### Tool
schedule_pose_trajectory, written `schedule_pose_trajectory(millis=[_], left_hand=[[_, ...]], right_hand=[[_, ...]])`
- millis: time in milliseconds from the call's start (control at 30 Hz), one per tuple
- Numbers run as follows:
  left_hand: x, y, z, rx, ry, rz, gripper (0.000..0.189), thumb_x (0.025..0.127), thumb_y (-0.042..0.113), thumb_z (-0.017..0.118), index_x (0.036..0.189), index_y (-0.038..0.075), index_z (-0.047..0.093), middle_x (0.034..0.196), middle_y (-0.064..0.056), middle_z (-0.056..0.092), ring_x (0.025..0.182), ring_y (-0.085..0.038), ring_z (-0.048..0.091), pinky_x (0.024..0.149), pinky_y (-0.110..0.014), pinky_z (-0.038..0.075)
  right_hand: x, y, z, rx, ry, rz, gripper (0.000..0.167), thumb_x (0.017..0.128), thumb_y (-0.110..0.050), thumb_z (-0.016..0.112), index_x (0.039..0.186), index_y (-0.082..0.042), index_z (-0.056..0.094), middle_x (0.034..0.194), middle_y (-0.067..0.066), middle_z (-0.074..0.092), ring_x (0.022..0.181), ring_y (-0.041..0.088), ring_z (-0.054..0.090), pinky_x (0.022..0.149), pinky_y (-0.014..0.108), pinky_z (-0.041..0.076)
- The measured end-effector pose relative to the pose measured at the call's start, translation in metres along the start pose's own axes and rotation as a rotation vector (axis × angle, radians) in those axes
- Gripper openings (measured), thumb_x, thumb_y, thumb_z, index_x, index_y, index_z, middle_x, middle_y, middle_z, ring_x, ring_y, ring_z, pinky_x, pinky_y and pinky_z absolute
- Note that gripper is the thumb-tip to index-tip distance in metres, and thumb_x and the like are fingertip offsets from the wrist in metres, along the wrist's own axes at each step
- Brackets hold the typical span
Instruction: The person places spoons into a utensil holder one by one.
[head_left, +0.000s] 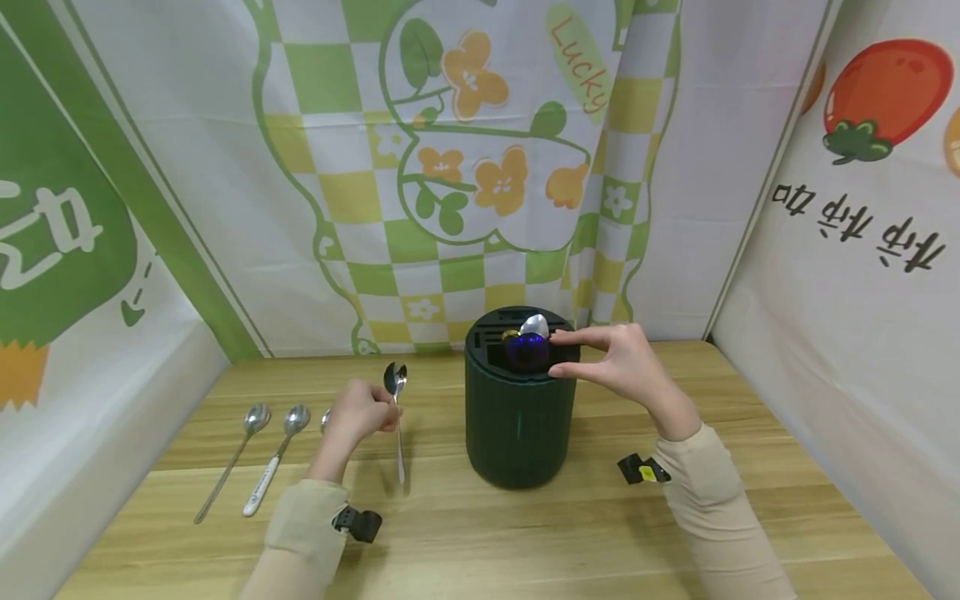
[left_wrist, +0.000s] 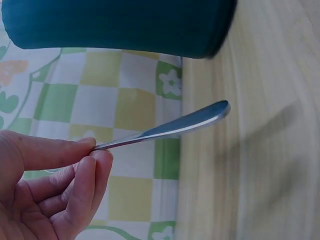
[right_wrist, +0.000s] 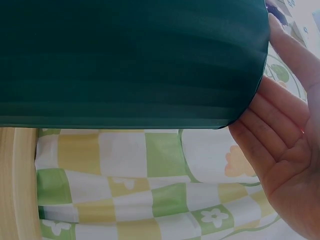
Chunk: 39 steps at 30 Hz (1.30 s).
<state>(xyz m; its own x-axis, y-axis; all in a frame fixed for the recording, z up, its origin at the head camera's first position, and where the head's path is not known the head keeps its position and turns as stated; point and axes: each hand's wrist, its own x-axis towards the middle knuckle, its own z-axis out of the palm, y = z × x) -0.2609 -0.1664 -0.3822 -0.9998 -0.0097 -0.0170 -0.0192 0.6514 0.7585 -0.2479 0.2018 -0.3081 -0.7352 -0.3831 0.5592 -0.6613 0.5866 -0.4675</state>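
My left hand pinches a silver spoon by its slim stem between thumb and fingers, its bowl up and its handle pointing down. In the left wrist view the flat handle end stands out past the fingertips. A dark green ribbed cutlery holder with a slotted black top stands upright to the right. At its rim is my right hand, thumb and forefinger extended and apart. Beside those fingertips, a silver spoon bowl and a shiny blue-purple piece show at the holder's top.
Two spoons lie on the wooden table at the left, one all metal and one with a white handle. Another spoon head peeks out behind the left hand. A checked curtain hangs behind the table.
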Motion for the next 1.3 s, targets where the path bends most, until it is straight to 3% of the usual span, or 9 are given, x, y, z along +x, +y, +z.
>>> schedule_pose_trajectory(millis=[300,700,1000,1300], left_hand=[[-0.003,0.013,-0.003,-0.042,0.042,0.032,0.009,0.082,0.008,0.07,0.078,-0.001,0.067,0.074,-0.011,0.068,0.061,-0.015,0.068,0.058,-0.025,0.055],[-0.007,0.03,-0.006,-0.005,0.076,0.066,0.008,0.084,0.011,0.069,0.082,0.003,0.069,0.078,-0.007,0.07,0.064,-0.013,0.068,0.063,-0.029,0.056],[-0.009,0.047,-0.006,-0.008,0.094,0.123,0.01,0.084,0.013,0.071,0.085,0.003,0.07,0.075,-0.007,0.07,0.067,-0.019,0.069,0.062,-0.029,0.056],[-0.009,0.066,-0.007,0.013,0.133,0.184,0.009,0.084,0.014,0.071,0.082,0.004,0.07,0.073,-0.006,0.07,0.059,-0.011,0.065,0.055,-0.026,0.054]], right_hand=[[0.0,-0.001,0.0,-0.002,-0.002,-0.005,0.04,0.071,-0.036,0.082,0.107,-0.019,0.074,0.108,-0.003,0.071,0.107,0.017,0.065,0.089,0.038,0.053],[0.0,-0.002,0.0,-0.01,-0.006,0.003,0.04,0.071,-0.037,0.081,0.107,-0.02,0.074,0.109,-0.005,0.071,0.107,0.016,0.065,0.079,0.029,0.051],[0.0,0.0,0.0,-0.016,-0.001,-0.002,0.04,0.071,-0.037,0.081,0.107,-0.021,0.074,0.108,-0.005,0.071,0.106,0.015,0.065,0.075,0.025,0.048],[0.0,0.0,0.0,-0.013,0.0,-0.004,0.04,0.072,-0.038,0.081,0.107,-0.021,0.074,0.108,-0.005,0.071,0.106,0.016,0.065,0.072,0.025,0.046]])
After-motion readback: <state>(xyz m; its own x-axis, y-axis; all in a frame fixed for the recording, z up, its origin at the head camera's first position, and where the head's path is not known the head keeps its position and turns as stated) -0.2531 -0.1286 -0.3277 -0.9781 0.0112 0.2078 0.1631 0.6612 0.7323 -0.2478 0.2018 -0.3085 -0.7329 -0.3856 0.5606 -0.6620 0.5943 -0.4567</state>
